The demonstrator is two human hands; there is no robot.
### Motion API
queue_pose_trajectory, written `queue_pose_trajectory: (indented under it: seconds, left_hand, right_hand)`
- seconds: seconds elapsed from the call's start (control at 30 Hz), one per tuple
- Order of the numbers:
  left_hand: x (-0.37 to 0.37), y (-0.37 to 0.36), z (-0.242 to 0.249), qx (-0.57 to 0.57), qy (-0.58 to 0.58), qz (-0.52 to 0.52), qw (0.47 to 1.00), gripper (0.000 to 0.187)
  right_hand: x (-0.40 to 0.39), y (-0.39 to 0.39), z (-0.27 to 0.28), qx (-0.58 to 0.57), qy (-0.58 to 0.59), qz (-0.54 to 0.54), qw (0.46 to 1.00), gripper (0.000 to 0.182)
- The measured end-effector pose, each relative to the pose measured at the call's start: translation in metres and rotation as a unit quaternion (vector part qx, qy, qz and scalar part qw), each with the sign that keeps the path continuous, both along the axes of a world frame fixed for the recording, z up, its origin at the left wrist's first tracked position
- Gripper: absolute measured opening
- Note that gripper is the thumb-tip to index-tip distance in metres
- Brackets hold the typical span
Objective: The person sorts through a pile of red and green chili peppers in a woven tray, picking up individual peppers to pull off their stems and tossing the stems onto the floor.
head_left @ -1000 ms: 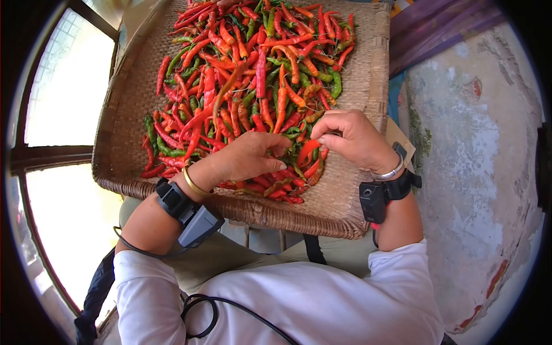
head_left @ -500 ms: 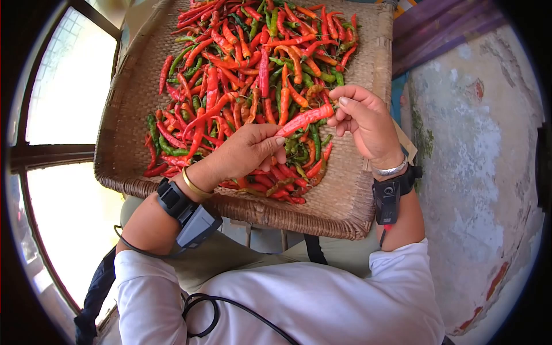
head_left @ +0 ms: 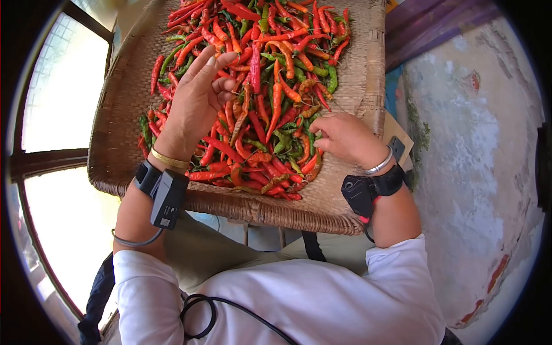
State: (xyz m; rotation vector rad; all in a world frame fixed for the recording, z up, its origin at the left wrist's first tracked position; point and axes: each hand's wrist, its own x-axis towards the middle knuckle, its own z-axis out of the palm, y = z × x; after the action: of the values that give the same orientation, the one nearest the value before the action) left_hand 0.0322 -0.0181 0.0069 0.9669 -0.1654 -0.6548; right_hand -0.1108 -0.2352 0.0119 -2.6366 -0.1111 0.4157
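My left hand (head_left: 198, 100) is raised over the left part of a heap of chili peppers (head_left: 276, 103), fingers apart and nothing in them. At the heap's lower right edge, my right hand (head_left: 348, 138) has its fingers curled down beside green chili peppers (head_left: 283, 141). Its fingertips are partly hidden, so whatever they pinch cannot be made out. Most peppers are red, mixed with orange and green ones. They lie in a shallow woven basket (head_left: 351, 190) in front of me.
A bright window (head_left: 63, 92) with dark frames stands at the left. On the right is a worn, patchy wall or floor surface (head_left: 471, 161). A phone (head_left: 397, 148) lies beside the basket's right rim, and purple cloth (head_left: 431, 29) is at the upper right.
The red chili pepper stretched between my hands is no longer in them. My left hand has moved up and opened. My right hand has come down and left to the heap's edge.
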Motion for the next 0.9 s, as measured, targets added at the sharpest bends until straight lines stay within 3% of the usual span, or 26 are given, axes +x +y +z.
queue_pose_trajectory:
  seconds: [0.07,0.13,0.17,0.23,0.37,0.53,0.6,0.67,0.7,0.8,0.9]
  left_hand:
    - [-0.007,0.001,-0.009,0.062,0.01,-0.003,0.998,0.039]
    - [-0.018,0.0,-0.01,0.156,0.018,-0.204,0.966,0.031]
    - [-0.025,-0.001,-0.01,0.156,0.02,-0.205,0.966,0.031]
    - [-0.037,-0.004,-0.01,0.239,-0.03,-0.307,0.921,0.028]
    - [-0.044,-0.004,-0.012,0.237,-0.023,-0.345,0.908,0.028]
    - [-0.049,-0.004,-0.014,0.205,-0.063,-0.373,0.903,0.029]
    - [-0.051,-0.004,-0.017,0.205,-0.078,-0.389,0.895,0.03]
    - [-0.052,-0.005,-0.02,0.25,-0.113,-0.407,0.871,0.031]
    - [-0.052,-0.005,-0.021,0.25,-0.114,-0.408,0.871,0.031]
    - [-0.052,-0.004,-0.022,0.252,-0.125,-0.396,0.874,0.031]
    - [-0.053,-0.004,-0.018,0.277,-0.151,-0.404,0.859,0.032]
  right_hand:
    - [-0.004,0.001,-0.011,-0.051,0.011,0.023,0.998,0.019]
    - [-0.004,0.005,-0.018,-0.138,0.053,0.051,0.988,0.016]
    - [-0.003,0.007,-0.019,-0.138,0.055,0.05,0.988,0.016]
    - [0.0,0.012,-0.019,-0.086,0.125,0.082,0.985,0.011]
    - [0.001,0.012,-0.019,-0.049,0.104,0.08,0.99,0.009]
    - [0.006,0.01,0.025,0.168,0.041,0.017,0.985,0.01]
    - [0.005,0.008,0.018,0.143,0.035,0.003,0.989,0.011]
    - [-0.001,0.006,-0.007,-0.088,-0.027,0.02,0.996,0.013]
    - [0.0,0.007,-0.014,-0.147,0.048,0.04,0.987,0.013]
    - [0.004,0.008,-0.018,-0.048,0.131,0.089,0.986,0.01]
    - [0.006,0.008,-0.017,0.002,0.087,0.102,0.991,0.009]
